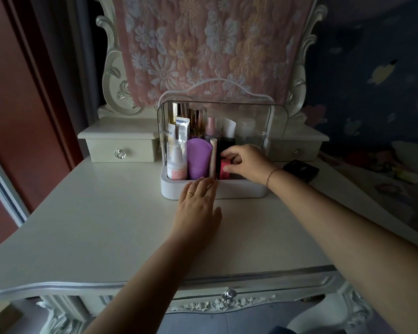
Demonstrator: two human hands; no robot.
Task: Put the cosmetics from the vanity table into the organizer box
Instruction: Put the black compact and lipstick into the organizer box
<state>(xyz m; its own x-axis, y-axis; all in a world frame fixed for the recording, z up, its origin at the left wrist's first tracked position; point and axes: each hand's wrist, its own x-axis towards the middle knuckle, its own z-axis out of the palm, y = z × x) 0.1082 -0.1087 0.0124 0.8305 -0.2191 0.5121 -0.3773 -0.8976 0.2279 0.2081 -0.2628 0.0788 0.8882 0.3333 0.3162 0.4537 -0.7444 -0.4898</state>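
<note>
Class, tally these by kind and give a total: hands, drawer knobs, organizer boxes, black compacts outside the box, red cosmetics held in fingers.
Hands: 2 (left hand, right hand)
Drawer knobs: 3
Organizer box: 1
Black compact: 1
Red cosmetic: 1
Total: 8

white vanity table point(95, 225), organizer box point(239, 189), black compact point(300, 170)

A pink floral cloth point(203, 44) drapes the carved cream mirror frame point(111, 66) between reddish-brown panel point(15, 80) and dark-blue wallpaper point(371, 56).
</note>
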